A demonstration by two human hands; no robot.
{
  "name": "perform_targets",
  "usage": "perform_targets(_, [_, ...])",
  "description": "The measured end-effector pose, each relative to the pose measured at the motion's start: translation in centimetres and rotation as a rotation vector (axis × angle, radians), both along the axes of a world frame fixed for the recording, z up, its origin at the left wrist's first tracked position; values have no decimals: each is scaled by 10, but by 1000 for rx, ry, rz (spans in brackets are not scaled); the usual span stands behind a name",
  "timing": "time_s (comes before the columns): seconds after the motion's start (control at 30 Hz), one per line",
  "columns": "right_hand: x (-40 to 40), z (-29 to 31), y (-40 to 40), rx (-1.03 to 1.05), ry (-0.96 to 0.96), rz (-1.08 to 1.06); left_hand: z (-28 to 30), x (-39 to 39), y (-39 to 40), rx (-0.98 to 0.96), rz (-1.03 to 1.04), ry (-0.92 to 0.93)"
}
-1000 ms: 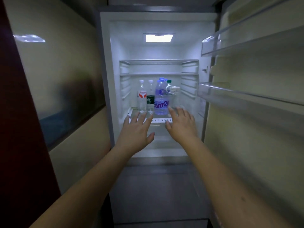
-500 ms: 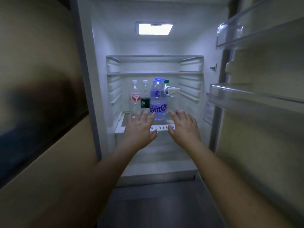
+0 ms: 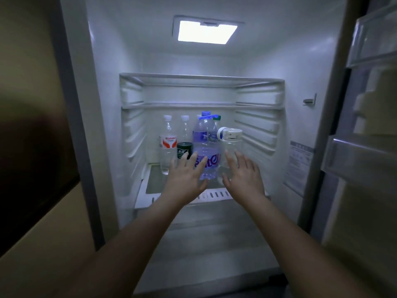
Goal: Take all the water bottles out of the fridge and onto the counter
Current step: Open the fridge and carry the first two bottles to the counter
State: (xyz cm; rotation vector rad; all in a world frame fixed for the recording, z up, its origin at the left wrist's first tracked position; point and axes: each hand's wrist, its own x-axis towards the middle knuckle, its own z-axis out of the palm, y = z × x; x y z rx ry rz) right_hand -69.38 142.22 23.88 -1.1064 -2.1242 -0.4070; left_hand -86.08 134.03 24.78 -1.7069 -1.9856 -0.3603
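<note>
Fridge (image 3: 103,130): door open, lamp (image 3: 206,32) lit at the top. All bottles stand in a cluster on one glass shelf (image 3: 154,181) low in the cavity. No counter in view; judged to lie behind or to the side.
Door racks (image 3: 356,155): swung out at right, close by the right arm. Likely to catch an elbow when pulling back.
Upper shelf (image 3: 202,105): just above the caps. Draw bottles forward, not up.
Big bottle (image 3: 207,145): blue handle cap, purple label, front and centre, tallest. Take it first, I judge, with both hands low on the body; that opens the way to the ones behind.
Jug (image 3: 231,147): clear, white lid, right of the big bottle and touching or nearly so. Looks light, so it may tip if knocked.
Red-label bottle (image 3: 168,145): far left, upright.
Plain bottle (image 3: 185,130): behind, between the red-label and big bottles. Only the top shows.
Green-cap bottle (image 3: 217,118): at the back, mostly hidden.
Dark jar (image 3: 184,149): short, in front left. Hard to tell if it is water; easily bumped by the left hand.
Left hand (image 3: 186,177): fingers spread wide, holding nothing, in front of the dark jar and big bottle; contact cannot be told.
Right hand (image 3: 243,177): fingers spread, holding nothing, in front of the jug's lower body.
</note>
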Motion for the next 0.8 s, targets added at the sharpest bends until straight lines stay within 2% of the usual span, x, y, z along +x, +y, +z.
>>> perform_targets(0.13, [-17,-3,19,133,115,-26,0,-12,29,78,-5,4])
perform_targets(0.33, [-34,-5,48,-1,393,24,-1,-21,60,280,-63,-112])
perform_targets(0.4, [-42,-6,55,-75,514,71,0,-20,68,307,-90,-258])
perform_targets(0.53, [-56,-10,68,-233,770,154,1,-22,87,328,-150,-764])
perform_targets(0.6, [-59,-9,74,-316,845,177,0,-22,97,308,-180,-961])
perform_targets(0.8, [-58,-6,96,-411,919,171,-6,-24,118,329,-166,-1117])
